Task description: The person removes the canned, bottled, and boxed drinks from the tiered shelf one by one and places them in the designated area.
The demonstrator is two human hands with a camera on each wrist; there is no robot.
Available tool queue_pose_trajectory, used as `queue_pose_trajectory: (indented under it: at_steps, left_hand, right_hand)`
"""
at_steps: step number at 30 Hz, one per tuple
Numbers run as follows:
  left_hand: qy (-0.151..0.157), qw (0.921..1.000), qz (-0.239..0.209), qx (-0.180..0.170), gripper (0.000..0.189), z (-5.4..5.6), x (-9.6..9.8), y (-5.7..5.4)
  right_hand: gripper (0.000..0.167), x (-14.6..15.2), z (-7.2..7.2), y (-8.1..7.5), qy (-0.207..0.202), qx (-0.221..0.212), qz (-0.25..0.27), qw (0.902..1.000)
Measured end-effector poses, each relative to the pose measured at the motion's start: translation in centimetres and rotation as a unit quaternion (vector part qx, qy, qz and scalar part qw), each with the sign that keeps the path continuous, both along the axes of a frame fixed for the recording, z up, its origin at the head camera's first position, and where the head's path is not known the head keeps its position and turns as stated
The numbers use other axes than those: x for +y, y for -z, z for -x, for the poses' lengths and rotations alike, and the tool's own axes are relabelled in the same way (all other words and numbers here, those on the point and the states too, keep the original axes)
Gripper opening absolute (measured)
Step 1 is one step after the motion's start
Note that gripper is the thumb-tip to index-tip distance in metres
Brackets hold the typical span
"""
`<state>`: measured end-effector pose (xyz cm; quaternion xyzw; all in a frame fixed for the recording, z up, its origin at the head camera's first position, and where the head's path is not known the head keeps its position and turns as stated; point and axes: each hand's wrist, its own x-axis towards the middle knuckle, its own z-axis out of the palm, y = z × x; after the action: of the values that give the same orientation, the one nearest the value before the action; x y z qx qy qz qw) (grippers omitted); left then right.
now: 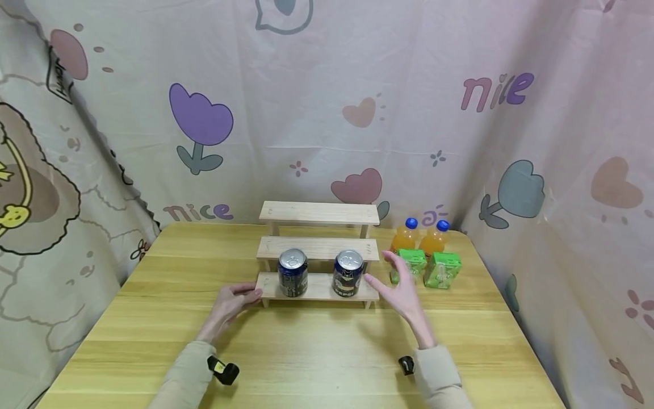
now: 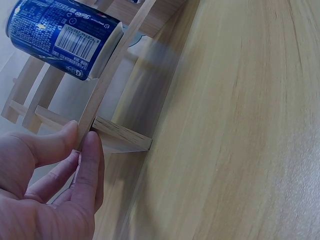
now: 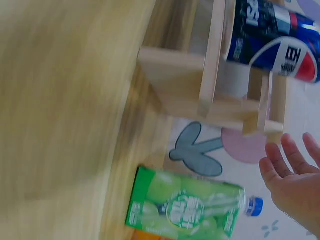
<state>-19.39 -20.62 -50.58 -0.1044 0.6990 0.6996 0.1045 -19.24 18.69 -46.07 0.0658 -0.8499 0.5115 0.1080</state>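
Note:
A three-tier wooden shelf (image 1: 319, 247) stands on the table, with two dark blue soda cans upright on its lowest tier. The left can (image 1: 293, 274) shows a barcode side in the left wrist view; the right can (image 1: 348, 275) carries a Pepsi label in the right wrist view. My left hand (image 1: 234, 304) pinches the left end of the lowest tier (image 2: 107, 75) between thumb and fingers. Beside the right can, my right hand (image 1: 401, 289) is held with fingers spread and nothing in it, apart from the can in the right wrist view.
Right of the shelf stand two green juice cartons, the nearer-left one (image 1: 411, 262) and the right one (image 1: 442, 270). Behind them are two orange drink bottles with blue caps, one left (image 1: 405, 235) and one right (image 1: 435, 238). A patterned curtain (image 1: 317, 113) hangs behind the table (image 1: 317, 358).

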Motion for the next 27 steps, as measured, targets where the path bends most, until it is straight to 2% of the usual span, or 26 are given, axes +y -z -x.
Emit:
queue_pose_trajectory:
  at_steps: [6, 14, 19, 27]
  left_hand:
    - [-0.002, 0.9999, 0.010, -0.005, 0.050, 0.0, 0.0, 0.0]
    - [0.007, 0.9999, -0.008, 0.003, 0.054, 0.2, -0.2, 0.3]
    - [0.007, 0.9999, -0.011, 0.001, 0.054, 0.1, -0.2, 0.3]
    - [0.001, 1.0000, -0.007, 0.002, 0.052, 0.1, -0.1, 0.4]
  right_hand:
    - [0.077, -1.6, -0.2, 0.5, -0.020, 0.008, 0.031, 0.9993]
    - [0.077, -3.4, -0.2, 0.8, -0.034, 0.016, 0.074, 0.9965]
    - [0.081, -4.5, -0.2, 1.0, -0.034, 0.012, 0.093, 0.9950]
    - [0.081, -5.6, 0.2, 1.6, -0.019, 0.036, 0.096, 0.9946]
